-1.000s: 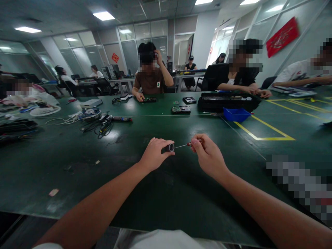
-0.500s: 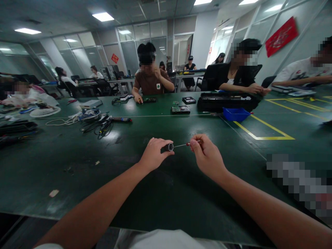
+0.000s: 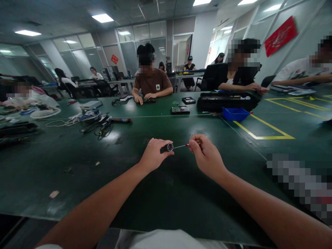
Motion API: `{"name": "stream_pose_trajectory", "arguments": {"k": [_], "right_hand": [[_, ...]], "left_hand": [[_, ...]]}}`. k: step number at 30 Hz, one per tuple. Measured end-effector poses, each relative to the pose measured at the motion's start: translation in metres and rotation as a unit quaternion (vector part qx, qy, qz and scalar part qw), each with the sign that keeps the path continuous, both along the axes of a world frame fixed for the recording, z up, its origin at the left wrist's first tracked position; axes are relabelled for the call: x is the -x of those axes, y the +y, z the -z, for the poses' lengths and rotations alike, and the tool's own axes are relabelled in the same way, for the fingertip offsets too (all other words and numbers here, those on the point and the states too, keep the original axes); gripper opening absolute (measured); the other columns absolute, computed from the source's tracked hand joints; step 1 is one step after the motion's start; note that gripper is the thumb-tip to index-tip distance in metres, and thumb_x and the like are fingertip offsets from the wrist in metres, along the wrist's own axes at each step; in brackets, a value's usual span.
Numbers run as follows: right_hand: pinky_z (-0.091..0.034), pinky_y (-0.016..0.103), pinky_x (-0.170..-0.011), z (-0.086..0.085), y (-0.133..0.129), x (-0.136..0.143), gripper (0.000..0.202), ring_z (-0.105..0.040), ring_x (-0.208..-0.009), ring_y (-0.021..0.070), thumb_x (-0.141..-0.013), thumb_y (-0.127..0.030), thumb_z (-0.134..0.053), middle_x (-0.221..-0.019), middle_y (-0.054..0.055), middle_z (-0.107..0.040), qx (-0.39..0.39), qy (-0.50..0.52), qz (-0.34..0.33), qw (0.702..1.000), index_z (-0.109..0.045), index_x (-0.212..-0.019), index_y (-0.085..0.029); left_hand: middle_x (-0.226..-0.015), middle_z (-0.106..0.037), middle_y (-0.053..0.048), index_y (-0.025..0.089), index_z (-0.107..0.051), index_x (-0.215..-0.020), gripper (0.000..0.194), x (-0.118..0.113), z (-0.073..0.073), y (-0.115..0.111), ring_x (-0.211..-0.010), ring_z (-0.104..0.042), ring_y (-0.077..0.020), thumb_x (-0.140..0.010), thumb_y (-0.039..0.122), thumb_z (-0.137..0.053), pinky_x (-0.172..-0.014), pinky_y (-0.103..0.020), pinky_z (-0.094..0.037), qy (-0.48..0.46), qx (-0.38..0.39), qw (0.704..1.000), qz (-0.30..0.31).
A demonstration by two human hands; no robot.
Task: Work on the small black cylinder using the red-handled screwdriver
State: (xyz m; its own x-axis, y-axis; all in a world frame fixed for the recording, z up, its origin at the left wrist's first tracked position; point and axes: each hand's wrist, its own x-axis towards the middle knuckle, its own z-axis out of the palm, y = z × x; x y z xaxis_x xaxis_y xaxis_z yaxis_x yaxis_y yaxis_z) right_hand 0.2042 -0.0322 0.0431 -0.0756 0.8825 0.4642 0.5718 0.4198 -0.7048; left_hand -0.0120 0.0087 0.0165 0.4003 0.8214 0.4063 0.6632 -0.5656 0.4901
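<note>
Largest by far: a green worktop point(image 3: 145, 207), spread beneath both forearms, broad enough to keep separate jobs well apart. Across it, a seated co-worker point(image 3: 153, 83) in brown, both hands low beside a small dark item. On the far half, toward the right, a long black housing point(image 3: 227, 102), lying lengthwise, perhaps for steadiness. Well off to the left, a cable tangle point(image 3: 102, 126), heaped out of reach of both arms, so unlikely to snag. Just in front of the housing, a blue bin point(image 3: 236, 114), probably for loose parts; contents not visible. Near these, a cluster of drive-like units point(image 3: 180, 110), laid flat.

Closer in, over the near middle, the left hand point(image 3: 155, 152), clamped on a short black cylinder point(image 3: 169, 147): forefinger above, thumb below, rim uncovered, apparently to turn the open end toward eyes and tool alike. Opposite, the right hand point(image 3: 207, 152), wrapped in a pinch around the handle of a thin tool point(image 3: 180, 146), seemingly a screwdriver, probably for fine control. Smallest, the bare shaft, slanting from a red collar toward the cylinder's rim. Contact between tip and rim: impossible to tell.
</note>
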Motion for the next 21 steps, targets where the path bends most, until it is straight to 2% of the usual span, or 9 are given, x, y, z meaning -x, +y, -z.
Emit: {"name": "stream_pose_trajectory", "arguments": {"k": [8, 12, 16, 21], "right_hand": [[-0.041, 0.03, -0.058, -0.0002, -0.0038, 0.003, 0.014, -0.058, -0.061, 0.0168, -0.099, -0.032, -0.044, -0.075, 0.002, -0.063, -0.042, -0.025, -0.002, 0.999, -0.052, -0.093, -0.022], [-0.043, 0.03, -0.061, 0.0005, -0.0009, 0.0008, 0.016, -0.06, -0.064, 0.0176, -0.099, -0.034, -0.045, -0.073, 0.002, -0.063, -0.001, -0.004, -0.024, 1.0, -0.055, -0.093, -0.022], [-0.045, 0.03, -0.063, 0.0033, 0.0019, -0.001, 0.019, -0.063, -0.069, 0.0183, -0.099, -0.037, -0.046, -0.077, 0.002, -0.065, 0.032, 0.034, -0.037, 0.998, -0.056, -0.095, -0.022], [-0.043, 0.03, -0.061, 0.0014, -0.003, 0.0012, 0.017, -0.059, -0.064, 0.0169, -0.1, -0.034, -0.046, -0.073, 0.001, -0.062, -0.014, -0.015, -0.014, 1.0, -0.056, -0.093, -0.022]], "left_hand": [[-0.116, -0.07, -0.003, 0.027, -0.066, -0.117, 0.036, 0.0003, -0.0002, 0.0005, -0.109, -0.06, -0.0233, -0.084, 0.039, -0.074, -0.102, -0.044, -0.038, -0.003, -0.014, 1.0, 0.003], [-0.113, -0.071, -0.003, 0.027, -0.067, -0.116, 0.037, -0.0004, 0.0002, 0.0003, -0.106, -0.061, -0.0235, -0.083, 0.04, -0.075, -0.099, -0.043, -0.04, -0.005, -0.006, 1.0, 0.004], [-0.114, -0.071, -0.002, 0.027, -0.067, -0.116, 0.036, -0.0011, 0.0007, 0.0002, -0.109, -0.061, -0.0238, -0.084, 0.043, -0.073, -0.103, -0.045, -0.038, 0.001, -0.002, 1.0, 0.01], [-0.115, -0.07, -0.001, 0.029, -0.067, -0.117, 0.036, -0.0004, 0.0001, -0.0006, -0.109, -0.06, -0.0238, -0.084, 0.043, -0.074, -0.106, -0.048, -0.034, 0.0, -0.011, 1.0, -0.011]]}}
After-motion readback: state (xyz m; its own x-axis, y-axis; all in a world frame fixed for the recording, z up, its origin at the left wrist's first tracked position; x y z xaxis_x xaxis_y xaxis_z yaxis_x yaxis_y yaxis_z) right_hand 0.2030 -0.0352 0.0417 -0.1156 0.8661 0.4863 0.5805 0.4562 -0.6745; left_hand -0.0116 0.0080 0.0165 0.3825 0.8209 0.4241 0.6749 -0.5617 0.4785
